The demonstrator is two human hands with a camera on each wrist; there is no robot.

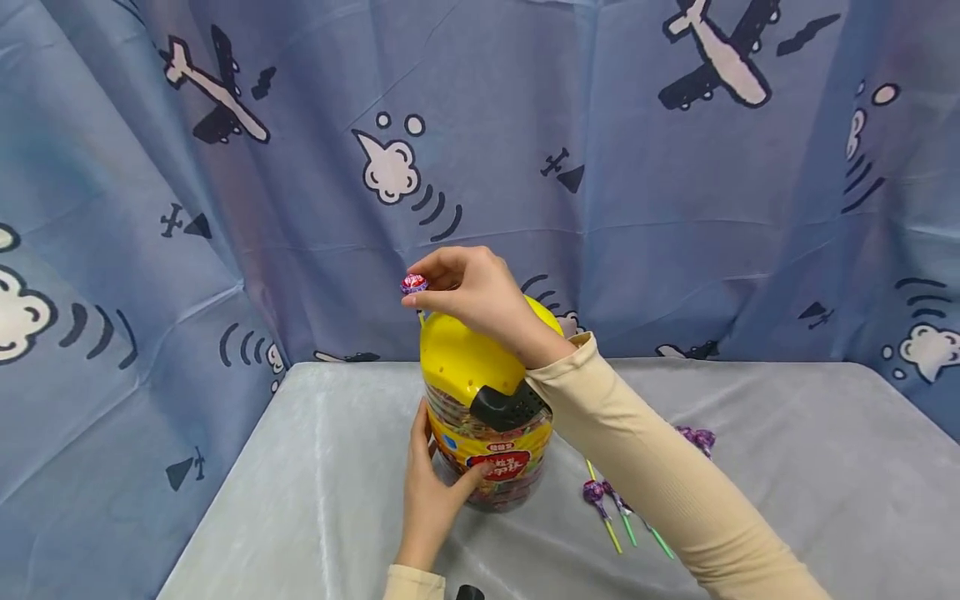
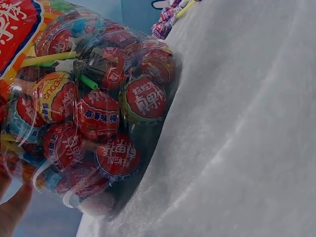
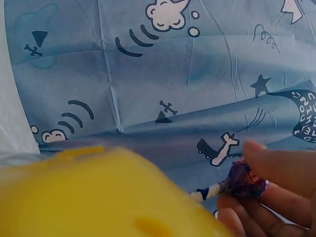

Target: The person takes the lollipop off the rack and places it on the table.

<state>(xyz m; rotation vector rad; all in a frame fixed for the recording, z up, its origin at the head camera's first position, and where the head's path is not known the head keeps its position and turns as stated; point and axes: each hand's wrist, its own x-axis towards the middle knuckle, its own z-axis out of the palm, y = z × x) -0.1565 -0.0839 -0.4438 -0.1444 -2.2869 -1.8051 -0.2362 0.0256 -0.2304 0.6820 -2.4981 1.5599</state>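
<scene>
A clear plastic jar (image 1: 504,493) full of wrapped lollipops stands on the table under a domed yellow lid (image 1: 457,354). My left hand (image 1: 433,500) grips the jar low on its side, thumb across the front label. Above the lid's left side, my right hand (image 1: 472,292) pinches a lollipop (image 1: 414,284) by its purple and red wrapped head. Its stick points down beside the lid; whether the stick touches the lid I cannot tell. In the right wrist view the lollipop (image 3: 242,180) sits between thumb and fingers. Red-wrapped lollipops (image 2: 143,98) show through the jar wall.
Several purple-wrapped lollipops (image 1: 594,492) with yellow and green sticks lie on the table right of the jar, partly behind the right sleeve (image 1: 660,458). A grey cloth covers the table (image 1: 360,467). A blue curtain (image 1: 495,125) with airplane prints hangs behind.
</scene>
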